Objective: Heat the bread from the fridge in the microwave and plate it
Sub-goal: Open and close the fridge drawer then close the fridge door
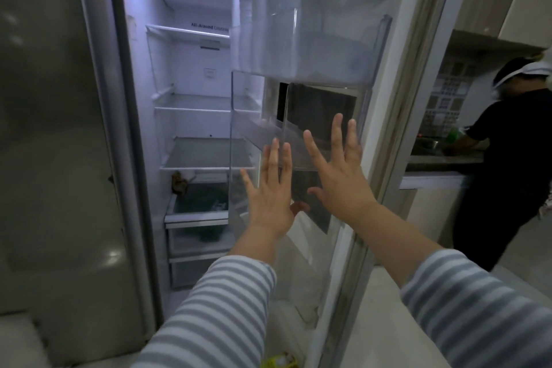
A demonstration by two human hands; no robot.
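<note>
The fridge stands open, its door (397,116) swung out to the right with clear bins on its inner side. My left hand (268,188) and my right hand (337,170) are both held flat with fingers spread, in front of the lower clear door bin (257,128). Neither hand holds anything. Whether the palms touch the bin I cannot tell. Inside the fridge, a small brownish item (179,184) lies at the left under the lowest glass shelf, above the drawer; I cannot tell whether it is the bread. No microwave or plate is in view.
Clear bottles with dark caps (254,9) fill the upper door bin. Glass shelves (206,155) and a drawer holding something dark green (200,203) sit inside. The closed left fridge door (53,128) is at left. A person in black (507,158) stands at the counter on the right.
</note>
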